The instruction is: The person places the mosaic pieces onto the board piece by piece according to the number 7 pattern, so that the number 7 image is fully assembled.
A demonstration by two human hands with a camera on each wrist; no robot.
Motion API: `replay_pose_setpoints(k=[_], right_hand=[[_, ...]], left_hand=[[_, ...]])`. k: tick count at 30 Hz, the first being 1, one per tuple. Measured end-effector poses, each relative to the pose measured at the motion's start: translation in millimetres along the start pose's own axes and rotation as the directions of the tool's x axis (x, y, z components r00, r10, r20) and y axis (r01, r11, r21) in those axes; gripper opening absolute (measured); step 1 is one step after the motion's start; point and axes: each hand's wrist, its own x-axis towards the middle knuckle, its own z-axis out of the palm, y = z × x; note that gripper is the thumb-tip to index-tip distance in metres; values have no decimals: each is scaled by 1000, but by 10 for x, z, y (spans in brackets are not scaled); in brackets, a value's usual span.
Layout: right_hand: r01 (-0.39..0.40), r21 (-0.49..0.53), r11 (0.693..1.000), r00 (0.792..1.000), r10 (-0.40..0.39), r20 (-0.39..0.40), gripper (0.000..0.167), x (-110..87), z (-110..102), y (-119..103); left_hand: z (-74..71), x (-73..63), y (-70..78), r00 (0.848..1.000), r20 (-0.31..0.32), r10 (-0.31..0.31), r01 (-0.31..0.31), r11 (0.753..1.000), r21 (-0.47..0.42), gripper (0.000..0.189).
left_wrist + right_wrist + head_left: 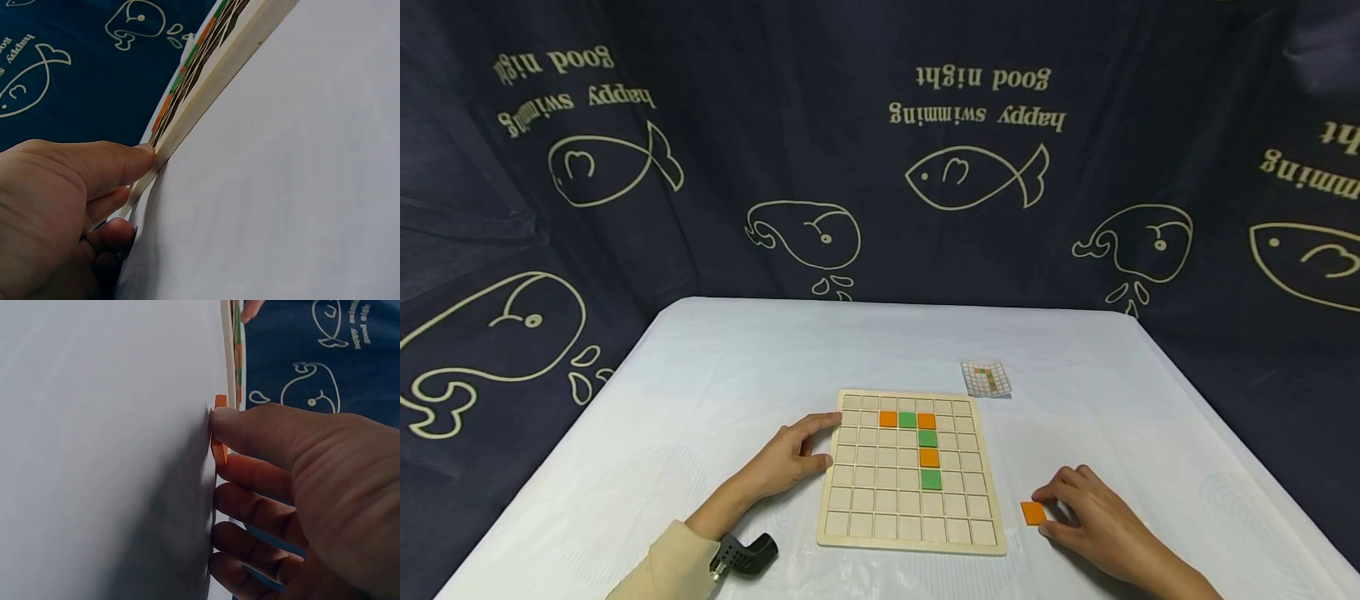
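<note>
A wooden grid board [910, 527] lies on the white table. Orange tiles [929, 457] and green tiles [931, 479] alternate in it, forming a short row near the far side and a column running down from its right end. My left hand [790, 458] touches the board's left edge with index fingertip and thumb; in the left wrist view the thumb rests against the wooden rim [187, 122]. To the right of the board, my right hand [1093, 521] pinches an orange square tile [1032, 513] between thumb and index finger, at the tabletop. The other right fingers are bent [256, 506].
Behind the board's far right corner is a small printed card [987, 379] with a grid pattern of coloured squares. A black wrist strap device [748, 554] sits at the left sleeve. A dark cloth [880, 167] with fish and whale drawings hangs beyond the table [737, 358].
</note>
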Motion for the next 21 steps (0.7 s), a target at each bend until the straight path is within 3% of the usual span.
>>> replay_pose_setpoints(k=[21], right_hand=[[83, 5, 997, 994, -82, -78, 27, -12, 34, 25]], left_hand=[[0, 4, 1, 1000, 1, -7, 7, 1000, 1, 58]])
